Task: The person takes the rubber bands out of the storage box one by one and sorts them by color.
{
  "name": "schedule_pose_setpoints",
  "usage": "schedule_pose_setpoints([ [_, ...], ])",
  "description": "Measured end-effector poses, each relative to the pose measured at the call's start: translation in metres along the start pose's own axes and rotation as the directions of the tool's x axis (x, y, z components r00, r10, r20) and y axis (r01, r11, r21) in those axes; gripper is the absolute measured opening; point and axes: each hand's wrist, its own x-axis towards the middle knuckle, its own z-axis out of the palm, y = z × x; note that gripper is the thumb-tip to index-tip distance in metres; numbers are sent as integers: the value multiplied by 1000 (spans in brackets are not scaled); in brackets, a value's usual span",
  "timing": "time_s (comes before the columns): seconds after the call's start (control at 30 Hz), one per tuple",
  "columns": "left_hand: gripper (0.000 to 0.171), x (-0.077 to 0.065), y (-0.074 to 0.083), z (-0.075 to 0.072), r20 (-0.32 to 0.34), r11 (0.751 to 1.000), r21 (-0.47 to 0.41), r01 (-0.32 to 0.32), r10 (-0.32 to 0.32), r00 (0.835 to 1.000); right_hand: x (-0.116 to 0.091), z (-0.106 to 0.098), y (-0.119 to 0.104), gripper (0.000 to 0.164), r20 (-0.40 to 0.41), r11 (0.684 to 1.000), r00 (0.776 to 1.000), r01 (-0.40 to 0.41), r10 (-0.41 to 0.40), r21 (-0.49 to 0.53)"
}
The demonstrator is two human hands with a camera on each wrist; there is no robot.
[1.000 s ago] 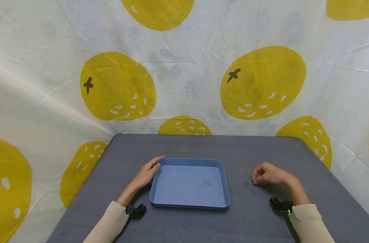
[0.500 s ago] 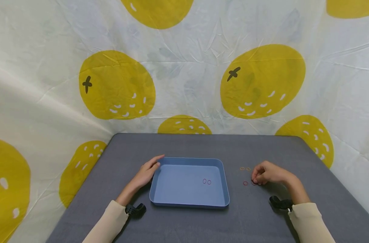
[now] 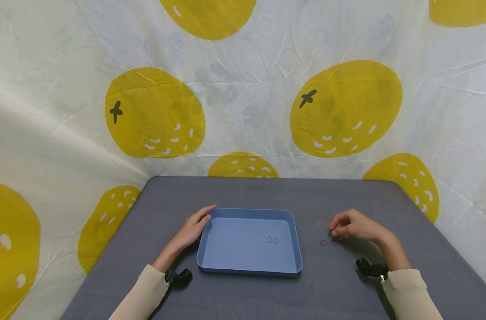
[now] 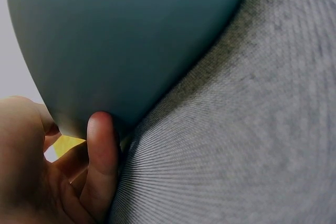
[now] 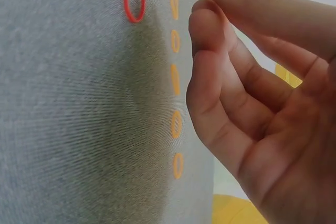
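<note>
My left hand (image 3: pixel 194 226) grips the blue tray (image 3: pixel 247 272) at its left side. The thumb lies over the rim and fingers press the outer wall (image 4: pixel 121 40) in the left wrist view. My right hand (image 3: pixel 352 226) hovers low over the table, fingers bent and thumb near the index fingertip, with nothing visible between them. Below it lies a red rubber band (image 3: pixel 332 243), also seen as a red loop (image 5: pixel 126 4) in the right wrist view. A second red rubber band (image 3: pixel 320 242) lies to its left. Several orange rubber bands (image 5: pixel 175 80) form a row beside the hand.
Two red rubber bands (image 3: pixel 269 237) lie inside the tray, right of its middle. The grey cloth-covered table (image 3: pixel 243 191) ends at a hanging with yellow fruit shapes (image 3: pixel 347 111). A black wrist strap (image 3: pixel 179 278) sits at each cuff.
My right hand has risen slightly off the table and moved back, uncovering the red rubber band that was under its fingertips. The left hand and tray stay put.
</note>
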Motion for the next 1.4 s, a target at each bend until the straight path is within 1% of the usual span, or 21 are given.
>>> schedule_pose_setpoints([
  [0.23,43,-1,-3,0,8,1000,-5,-11,11,1000,0,0,-5,17,-21,1000,999,27,-27,-3],
  [0.47,43,-3,-3,1,5,1000,-12,-6,6,1000,4,1,-10,22,-63,1000,998,-6,4,-28],
  [0.6,42,-3,-3,1,0,1000,-18,-12,12,1000,7,2,-15,22,-70,999,998,6,-8,-35],
  [0.77,43,-2,-2,0,10,1000,-25,-14,14,1000,13,4,-23,23,-78,999,997,4,-7,-43],
  [0.97,43,-1,-1,1,4,1000,-17,-15,15,1000,26,10,-31,22,-70,998,998,5,-10,-62],
  [1.07,43,-1,-1,1,2,1000,-19,-18,18,1000,36,13,-36,26,-56,998,998,12,-16,-68],
  [1.4,42,1,-1,0,-3,1000,-18,-24,23,1000,68,30,-64,24,-11,996,997,79,-79,-41],
])
